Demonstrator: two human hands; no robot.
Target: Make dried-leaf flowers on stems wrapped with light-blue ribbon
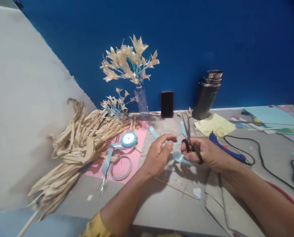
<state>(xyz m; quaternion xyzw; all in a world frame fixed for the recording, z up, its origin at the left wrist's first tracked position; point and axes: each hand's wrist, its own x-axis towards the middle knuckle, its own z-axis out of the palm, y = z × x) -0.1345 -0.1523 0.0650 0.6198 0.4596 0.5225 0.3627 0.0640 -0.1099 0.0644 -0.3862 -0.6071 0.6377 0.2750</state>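
Held scissors [189, 140] blades-up in the right hand [204, 150], with light-blue ribbon [180, 157] at its fingertips, and half-curled the left hand [159, 154] nearby, grip impossible to tell.

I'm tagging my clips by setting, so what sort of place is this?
Probably a craft workspace: a worktop against a blue wall, with a bundle of dried husks, a roll of light blue ribbon and a blue glue gun, by its look, lying on it.
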